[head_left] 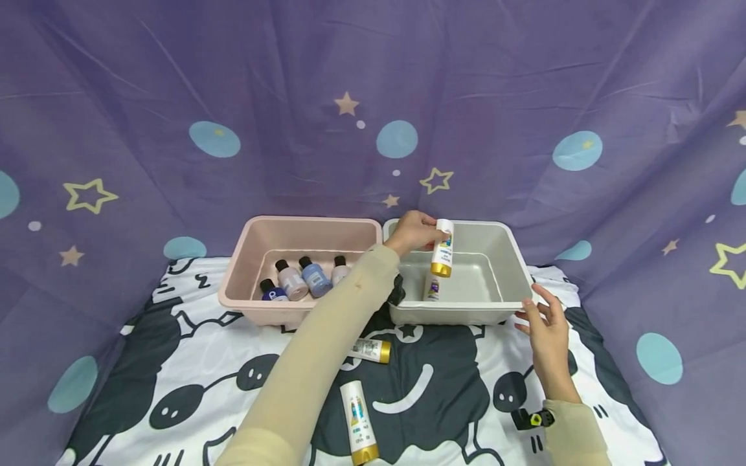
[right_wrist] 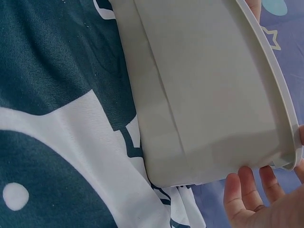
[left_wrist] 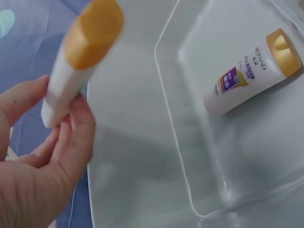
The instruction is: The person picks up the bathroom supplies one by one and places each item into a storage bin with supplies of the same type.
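My left hand (head_left: 414, 232) holds a white bottle (head_left: 444, 246) with a gold cap above the light grey bin (head_left: 495, 310). In the left wrist view, the thumb and fingers grip the bottle's white end, its gold cap (left_wrist: 95, 33) pointing up and away. A similar white bottle (left_wrist: 247, 73) with printed labels lies on the bin's floor; in the head view the held bottle partly covers it. At the bin's near right corner, my right hand (head_left: 548, 330) holds the rim. Its fingertips (right_wrist: 244, 175) touch the outer wall beneath that rim.
Left of the grey bin stands a pink bin (head_left: 233, 298) with several black-capped bottles (head_left: 315, 278). Two gold-capped white bottles lie on the patterned cloth (head_left: 431, 427): one (head_left: 358, 421) in front, another (head_left: 370, 350) partly behind the left sleeve. A purple curtain (head_left: 291, 129) hangs behind.
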`<state>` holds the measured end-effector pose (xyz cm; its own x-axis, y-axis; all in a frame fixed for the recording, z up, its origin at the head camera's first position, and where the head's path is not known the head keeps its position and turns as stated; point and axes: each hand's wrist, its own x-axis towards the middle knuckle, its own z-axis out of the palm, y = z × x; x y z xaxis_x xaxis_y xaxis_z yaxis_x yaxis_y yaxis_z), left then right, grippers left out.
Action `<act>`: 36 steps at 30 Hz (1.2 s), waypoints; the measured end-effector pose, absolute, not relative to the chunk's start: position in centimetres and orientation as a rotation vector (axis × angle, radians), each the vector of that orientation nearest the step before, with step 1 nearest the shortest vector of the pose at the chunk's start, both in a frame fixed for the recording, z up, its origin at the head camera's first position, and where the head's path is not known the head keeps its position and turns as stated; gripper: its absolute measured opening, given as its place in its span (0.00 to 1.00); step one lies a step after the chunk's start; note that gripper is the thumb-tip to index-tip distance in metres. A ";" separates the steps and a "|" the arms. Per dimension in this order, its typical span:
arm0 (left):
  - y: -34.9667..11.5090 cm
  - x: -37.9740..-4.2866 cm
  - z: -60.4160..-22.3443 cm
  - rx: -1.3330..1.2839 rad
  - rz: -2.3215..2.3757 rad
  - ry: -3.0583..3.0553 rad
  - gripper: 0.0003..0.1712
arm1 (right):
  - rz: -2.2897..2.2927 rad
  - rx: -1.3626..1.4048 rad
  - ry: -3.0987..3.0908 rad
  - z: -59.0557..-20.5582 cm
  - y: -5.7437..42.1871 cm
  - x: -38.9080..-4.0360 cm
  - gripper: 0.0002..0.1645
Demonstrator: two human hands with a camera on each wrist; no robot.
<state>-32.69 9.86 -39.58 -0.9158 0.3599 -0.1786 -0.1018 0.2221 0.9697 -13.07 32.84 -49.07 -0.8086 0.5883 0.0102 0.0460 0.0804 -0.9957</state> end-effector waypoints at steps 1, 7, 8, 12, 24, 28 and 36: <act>9.8 -32.6 -39.5 0.228 1.737 2.141 0.25 | 1.773 -0.626 -1.956 -49.0 32.8 -13.0 0.28; 9.2 -32.3 -39.1 0.142 1.769 2.135 0.27 | 1.765 -0.624 -1.970 -48.9 32.7 -12.9 0.28; 9.0 -32.2 -39.0 0.140 1.784 2.116 0.27 | 1.768 -0.623 -1.964 -48.9 32.7 -12.9 0.28; 7.9 -31.5 -38.3 0.175 1.841 2.048 0.26 | 1.758 -0.623 -1.968 -49.0 32.5 -12.9 0.28; 1.9 -26.2 -36.4 0.345 1.947 2.004 0.23 | 1.808 -0.603 -1.923 -48.7 32.7 -12.7 0.28; -0.5 -24.2 -36.9 0.370 1.963 2.069 0.22 | 1.820 -0.601 -1.920 -48.6 32.6 -12.7 0.27; -4.1 -19.8 -38.9 0.378 1.983 2.073 0.24 | 1.833 -0.601 -1.903 -48.6 32.4 -12.7 0.27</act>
<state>-19.79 -4.05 -38.89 -0.9358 0.3526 0.0002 0.0158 0.0415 0.9990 -12.68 32.43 -48.63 -0.8142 0.5805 0.0081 0.0138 0.0333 -0.9994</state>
